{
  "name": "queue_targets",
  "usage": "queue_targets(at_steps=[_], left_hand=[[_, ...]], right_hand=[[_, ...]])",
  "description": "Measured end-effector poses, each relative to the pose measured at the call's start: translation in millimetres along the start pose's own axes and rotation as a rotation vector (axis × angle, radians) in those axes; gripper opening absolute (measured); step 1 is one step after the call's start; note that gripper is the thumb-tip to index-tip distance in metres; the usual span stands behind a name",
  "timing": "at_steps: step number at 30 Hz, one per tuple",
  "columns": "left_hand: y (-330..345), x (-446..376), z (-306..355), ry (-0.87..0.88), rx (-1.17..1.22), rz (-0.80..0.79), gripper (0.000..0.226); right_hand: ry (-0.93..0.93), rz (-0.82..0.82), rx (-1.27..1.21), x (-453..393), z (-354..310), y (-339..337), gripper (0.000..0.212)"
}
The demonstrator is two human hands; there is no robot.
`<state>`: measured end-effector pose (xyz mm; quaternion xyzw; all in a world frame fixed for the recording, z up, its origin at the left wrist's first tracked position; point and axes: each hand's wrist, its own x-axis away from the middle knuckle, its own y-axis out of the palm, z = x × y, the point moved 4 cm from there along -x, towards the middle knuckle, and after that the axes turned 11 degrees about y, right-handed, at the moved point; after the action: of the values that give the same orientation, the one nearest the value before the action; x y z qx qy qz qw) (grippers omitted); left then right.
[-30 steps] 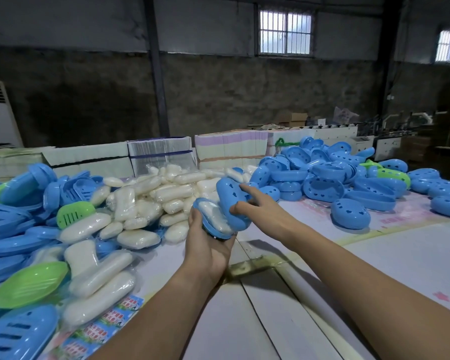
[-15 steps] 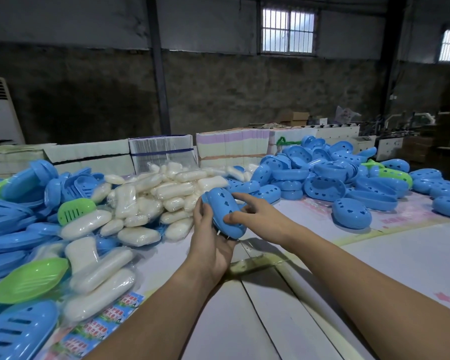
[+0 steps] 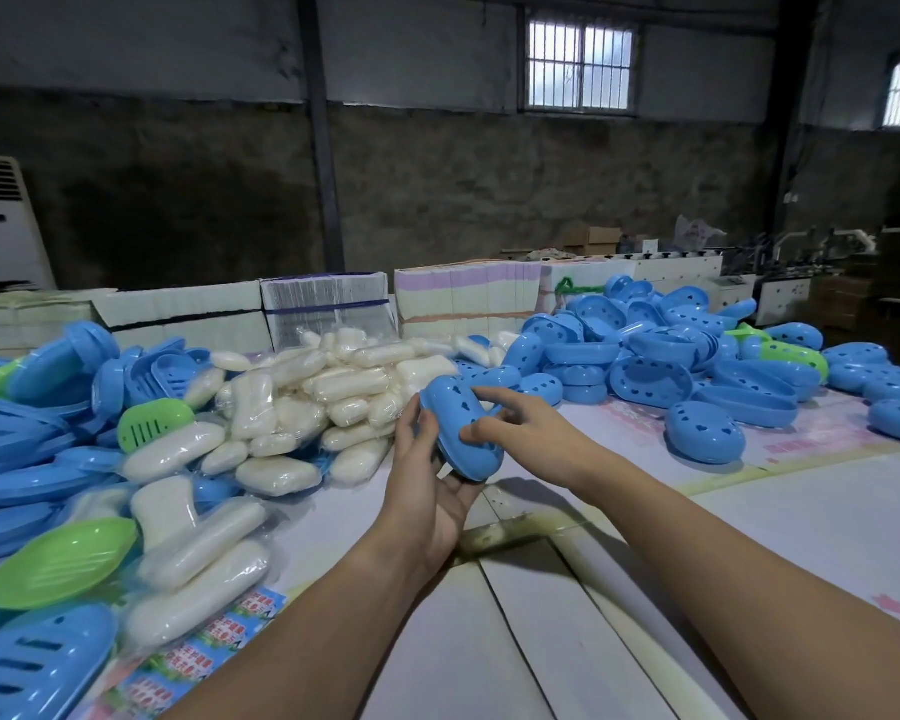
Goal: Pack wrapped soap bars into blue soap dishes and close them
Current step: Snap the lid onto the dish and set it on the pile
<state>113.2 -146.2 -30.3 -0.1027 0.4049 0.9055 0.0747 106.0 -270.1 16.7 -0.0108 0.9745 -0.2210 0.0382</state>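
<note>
From the head camera, a closed blue oval plastic soap dish with heart-shaped holes [image 3: 461, 431] sits tilted above the white worktop [image 3: 541, 641]. The left hand [image 3: 427, 480] cradles it, fingers curled round its left edge; the right hand [image 3: 528, 433] pinches its lid. Its contents are hidden.

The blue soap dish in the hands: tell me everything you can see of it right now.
The blue soap dish is an oval case of glossy plastic; its domed lid, pierced with heart-shaped holes, sits on the base, seemingly closed. It tilts, one end up and away, above the table. The left hand cradles it from below, thumb on its edge; the right hand grips its lid. Its contents are hidden.
</note>
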Motion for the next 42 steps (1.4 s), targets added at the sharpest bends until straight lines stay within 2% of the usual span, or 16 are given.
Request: queue_targets(at_steps=[8,14,17,21,26,28,31,33,36,42], left_hand=[[2.0,2.2,0.3,0.017,-0.075,-0.014,0.027],[5.7,5.6,1.2,0.062,-0.168,-0.004,0.022],[6.5,6.8,2.5,0.046,-0.111,0.008,0.024],[6.7,6.6,3.1,0.007,-0.022,-0.003,0.030],[9.2,10.0,1.2,-0.070,-0.082,-0.003,0.058],[10.1,10.9,2.4,-0.062,-0.106,-0.040,0.059],[17.2,13.8,7.0,-0.011,-0.154,-0.120,0.046],[23.2,18.8,7.4,-0.004,-0.198,-0.156,0.035],[24.6,21.7,8.8,-0.059,-0.191,-0.130,0.029],[11.6,11.2,1.8,-0.055,-0.222,-0.172,0.059]], right_hand=[[-0.006,-0.021,-0.016,-2.6,3.0,-2.5,0.066],[-0.005,-0.073,-0.053,-4.3,6.0,-4.0,0.054],[-0.031,-0.024,-0.019,-6.1,6.2,1.1,0.065],[-0.064,-0.012,0.033,-9.2,7.6,1.3,0.063],[-0.079,0.045,0.101,-10.8,9.1,-0.3,0.079],[-0.069,0.042,0.102,-9.4,10.5,3.3,0.089],[-0.064,0.000,0.004,-6.8,14.4,9.5,0.089],[-0.056,0.068,0.013,-7.2,14.1,3.3,0.088],[-0.051,0.231,0.132,-7.4,9.9,-19.1,0.088],[0.031,0.387,0.314,6.0,15.3,-105.5,0.083]])
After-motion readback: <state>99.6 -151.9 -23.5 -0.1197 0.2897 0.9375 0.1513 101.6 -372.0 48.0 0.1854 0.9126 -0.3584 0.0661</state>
